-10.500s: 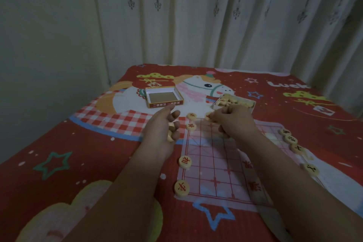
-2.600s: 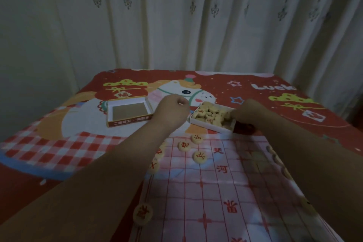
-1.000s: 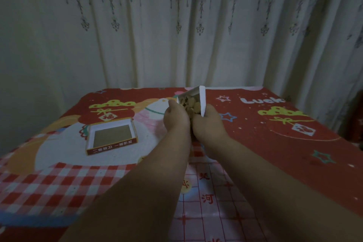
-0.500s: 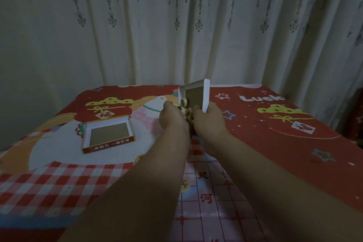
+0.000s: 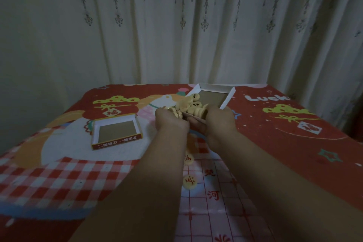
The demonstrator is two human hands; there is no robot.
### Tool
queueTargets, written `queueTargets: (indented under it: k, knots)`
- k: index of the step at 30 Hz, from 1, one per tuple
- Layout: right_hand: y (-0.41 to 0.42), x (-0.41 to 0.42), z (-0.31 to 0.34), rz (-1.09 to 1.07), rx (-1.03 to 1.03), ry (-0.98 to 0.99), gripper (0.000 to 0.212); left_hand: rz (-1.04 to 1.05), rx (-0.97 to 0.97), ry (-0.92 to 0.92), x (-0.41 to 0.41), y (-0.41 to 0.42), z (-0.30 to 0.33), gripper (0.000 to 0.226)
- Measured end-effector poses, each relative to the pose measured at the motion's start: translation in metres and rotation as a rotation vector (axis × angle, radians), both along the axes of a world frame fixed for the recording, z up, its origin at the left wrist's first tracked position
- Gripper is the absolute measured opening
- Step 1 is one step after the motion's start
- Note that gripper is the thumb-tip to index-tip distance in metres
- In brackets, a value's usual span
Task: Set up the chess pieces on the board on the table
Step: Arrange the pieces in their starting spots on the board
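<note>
Nearest, two bare forearms reach forward from the bottom edge and cover much of the pink paper board (image 5: 212, 220), whose red grid lines and red characters show between them. Two pale round pieces lie on the board's far end, one (image 5: 190, 182) just left of the printed characters and another (image 5: 189, 158) a little farther, partly hidden by the left forearm. The board lies on a red tablecloth (image 5: 294, 143) printed with stars, a checked band and a cartoon horse.

Farther on, the left hand (image 5: 170, 122) curls its fingers around a small heap of pieces (image 5: 174, 112) at the near left corner of a white box tray (image 5: 227, 96). The right hand (image 5: 219, 122) grips the near edge of that tray and holds it tilted above the cloth, its brown inside facing the camera. More loose pieces (image 5: 194, 107), cream discs with dark characters, are piled at its lower side, against both hands.

To the left, well apart, an open box lid (image 5: 115, 131) with a red rim and a brown floor rests flat on the cloth. Beyond the table hangs a pale curtain (image 5: 196, 25) with dangling bead patterns.
</note>
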State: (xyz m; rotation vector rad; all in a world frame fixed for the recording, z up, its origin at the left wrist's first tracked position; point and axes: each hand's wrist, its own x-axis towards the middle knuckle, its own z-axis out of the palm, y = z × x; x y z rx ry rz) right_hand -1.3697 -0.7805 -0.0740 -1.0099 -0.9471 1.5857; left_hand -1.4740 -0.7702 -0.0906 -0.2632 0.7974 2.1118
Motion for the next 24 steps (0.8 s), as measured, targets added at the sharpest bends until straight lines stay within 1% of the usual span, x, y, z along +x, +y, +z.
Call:
queueTargets:
  k: [3, 6, 9, 11, 13, 15, 17, 20, 24]
  knots:
    - [0.002, 0.001, 0.000, 0.001, -0.010, 0.015, 0.015, 0.020, 0.021, -0.022, -0.008, -0.002, -0.004, 0.022]
    - [0.003, 0.001, 0.001, -0.012, 0.001, -0.005, 0.023, 0.019, 0.020, -0.032, -0.013, -0.007, -0.003, 0.025]
    - [0.000, 0.000, 0.000, -0.031, 0.058, -0.061, 0.025, 0.008, 0.008, -0.048, -0.014, -0.008, -0.005, 0.025]
    - [-0.007, -0.002, 0.001, -0.064, 0.202, -0.145, 0.024, -0.017, 0.010, -0.032, -0.013, -0.008, -0.005, 0.031]
    - [-0.012, -0.003, 0.001, -0.090, 0.470, -0.308, 0.021, -0.033, 0.002, -0.009, -0.011, -0.010, -0.004, 0.035]
    - [-0.019, -0.003, 0.003, -0.046, 0.704, -0.427, 0.013, -0.042, 0.028, 0.003, -0.008, -0.011, -0.003, 0.034]
    - [-0.022, -0.003, 0.003, -0.013, 0.828, -0.506, 0.017, -0.068, 0.089, 0.006, -0.007, -0.010, -0.003, 0.036]
    - [-0.025, -0.004, 0.002, -0.026, 0.869, -0.535, 0.024, -0.083, 0.139, -0.002, -0.007, -0.009, -0.005, 0.032]
    - [-0.022, -0.003, 0.001, -0.069, 0.797, -0.505, 0.014, -0.102, 0.147, 0.025, -0.010, -0.013, -0.008, 0.025]
